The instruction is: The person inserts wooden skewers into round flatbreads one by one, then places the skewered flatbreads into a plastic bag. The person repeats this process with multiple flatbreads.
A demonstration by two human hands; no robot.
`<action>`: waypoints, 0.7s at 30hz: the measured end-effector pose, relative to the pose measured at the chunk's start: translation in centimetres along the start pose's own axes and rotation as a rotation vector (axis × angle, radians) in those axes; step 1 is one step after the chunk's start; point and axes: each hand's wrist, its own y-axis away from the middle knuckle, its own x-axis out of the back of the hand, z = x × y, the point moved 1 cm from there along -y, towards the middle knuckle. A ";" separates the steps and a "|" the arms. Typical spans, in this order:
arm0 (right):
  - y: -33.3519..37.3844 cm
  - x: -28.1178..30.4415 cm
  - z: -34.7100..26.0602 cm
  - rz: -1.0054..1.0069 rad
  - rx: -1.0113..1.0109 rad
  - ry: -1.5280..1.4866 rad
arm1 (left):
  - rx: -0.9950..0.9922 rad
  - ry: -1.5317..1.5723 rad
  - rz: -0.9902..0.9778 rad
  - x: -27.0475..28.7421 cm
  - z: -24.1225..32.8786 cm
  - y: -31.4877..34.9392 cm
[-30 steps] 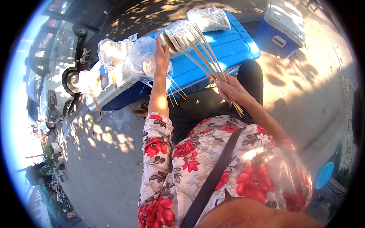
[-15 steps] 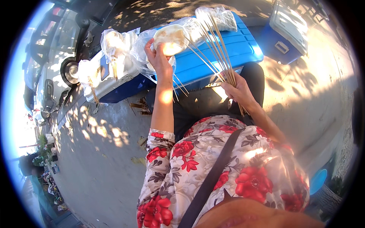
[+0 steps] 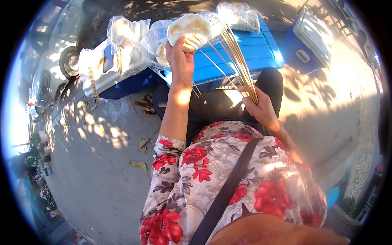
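Note:
My left hand (image 3: 181,61) is closed on the lower edge of a round, flat, pale flatbread-like disc (image 3: 190,28) with browned patches. Its thumb lies across the front of the disc. Thin wooden skewers (image 3: 239,55) fan upward from my right hand (image 3: 261,107), which is wrapped round their lower ends. A couple of them lean left, their tips close to the disc's lower right edge; whether they touch it I cannot tell. Beside my left hand, a clear plastic bag (image 3: 153,41) with more pale discs lies at the left end of a blue cooler lid (image 3: 263,51).
Left of the blue lid stands a white-topped cooler (image 3: 134,61) bearing bagged discs on sticks (image 3: 122,30) and a dark phone-like slab (image 3: 108,58). Another bag (image 3: 239,18) rests at the lid's far end. A blue-and-white cooler (image 3: 308,45) stands at right. Dry leaves (image 3: 139,165) lie on the pavement.
My left hand has shifted a little right and the disc sits higher, more of it showing. My right hand has moved slightly down and right with the skewers. The view has tilted a little.

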 end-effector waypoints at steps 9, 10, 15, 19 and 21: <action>-0.8 -0.4 0.4 0.067 0.045 0.064 | -0.054 -0.057 -0.100 -1.4 -0.6 2.6; -0.9 -0.5 0.4 0.079 0.061 0.069 | -0.073 -0.056 -0.127 -1.4 -0.8 3.0; -1.8 -1.0 0.9 0.116 0.109 0.065 | -0.069 -0.096 -0.136 -1.9 -1.8 4.7; -2.3 -0.8 1.7 0.135 0.215 0.155 | 0.040 -0.003 -0.166 -1.4 -2.2 4.5; -1.9 -0.1 1.4 0.078 0.155 0.173 | 0.193 0.122 -0.221 -0.3 -0.9 3.5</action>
